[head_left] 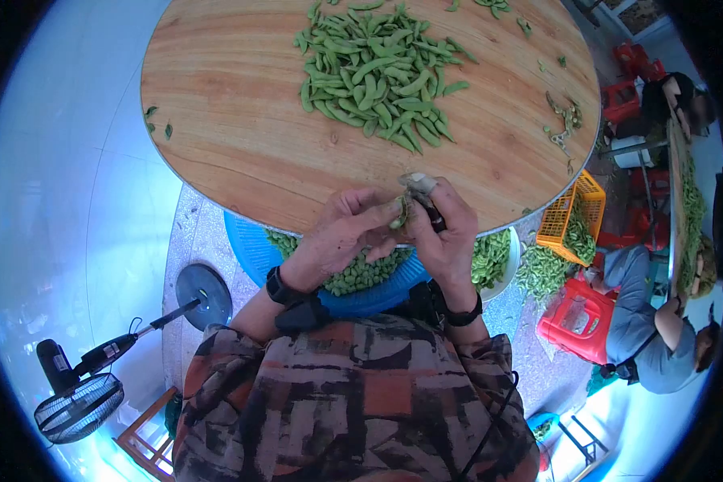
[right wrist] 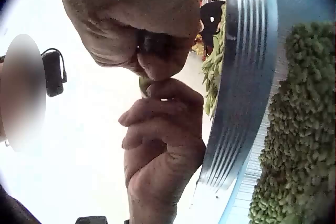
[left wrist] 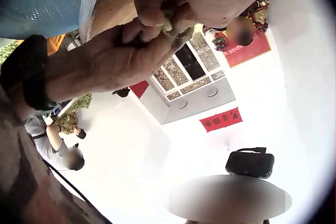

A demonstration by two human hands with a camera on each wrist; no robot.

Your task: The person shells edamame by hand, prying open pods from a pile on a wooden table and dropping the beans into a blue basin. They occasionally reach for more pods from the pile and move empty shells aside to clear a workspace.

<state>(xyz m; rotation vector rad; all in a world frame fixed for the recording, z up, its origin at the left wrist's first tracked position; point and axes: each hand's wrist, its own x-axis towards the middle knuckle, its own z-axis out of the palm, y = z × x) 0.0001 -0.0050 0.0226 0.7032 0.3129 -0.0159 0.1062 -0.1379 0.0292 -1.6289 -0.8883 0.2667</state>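
Just over the round table's near edge, my left hand (head_left: 337,237) pinches a green soybean pod (head_left: 399,215) between thumb and fingers. Close against it, my right hand (head_left: 450,241) grips a slim dark-handled tool (head_left: 436,217), its kind largely hidden by the fingers. A pale grey piece (head_left: 419,183) shows at the index finger. In the right wrist view the pod (right wrist: 143,85) sticks out where both hands meet. Below the hands, shelled green beans (head_left: 361,277) fill a blue basin (head_left: 245,249). Farther back, a heap of whole pods (head_left: 377,72) lies on the wooden table (head_left: 233,145).
Scraps (head_left: 566,120) lie at the table's right. A yellow crate (head_left: 550,221) of pods and a white bowl (head_left: 512,257) stand right of the basin. A seated person (head_left: 651,329) is at the right, near a red stool (head_left: 566,325). A fan (head_left: 80,406) stands left.
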